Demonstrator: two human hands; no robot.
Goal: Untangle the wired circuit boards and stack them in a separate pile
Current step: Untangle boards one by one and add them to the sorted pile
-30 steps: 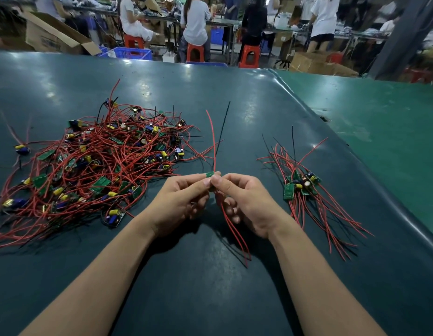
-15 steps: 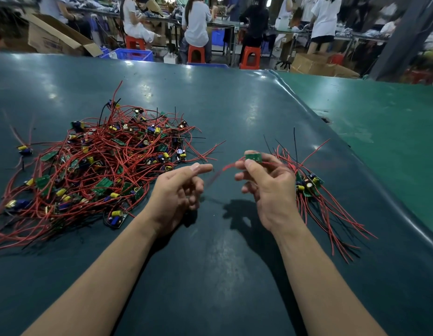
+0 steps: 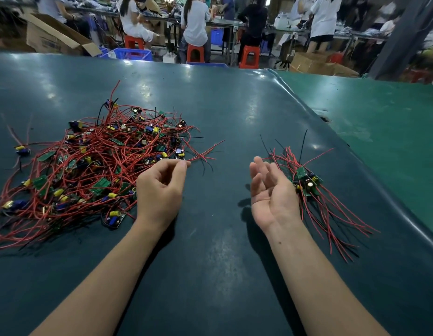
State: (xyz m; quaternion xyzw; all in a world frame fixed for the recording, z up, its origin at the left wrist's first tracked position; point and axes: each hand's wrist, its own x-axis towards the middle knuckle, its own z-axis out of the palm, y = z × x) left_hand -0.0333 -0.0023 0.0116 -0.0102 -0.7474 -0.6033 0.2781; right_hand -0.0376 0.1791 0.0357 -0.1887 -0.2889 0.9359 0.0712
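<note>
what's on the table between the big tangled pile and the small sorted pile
In the head view, the two hands: the left hand at the tangled pile, the right hand beside the sorted pile. Between them, bare table.

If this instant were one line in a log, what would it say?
left hand: fingertips pinched at tangled pile edge | right hand: open, palm up, empty | sorted pile: beside right hand

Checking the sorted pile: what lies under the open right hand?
Beside the open right hand, the small pile of red-wired green boards shows; the hand covers its left edge and some dark green table.
</note>
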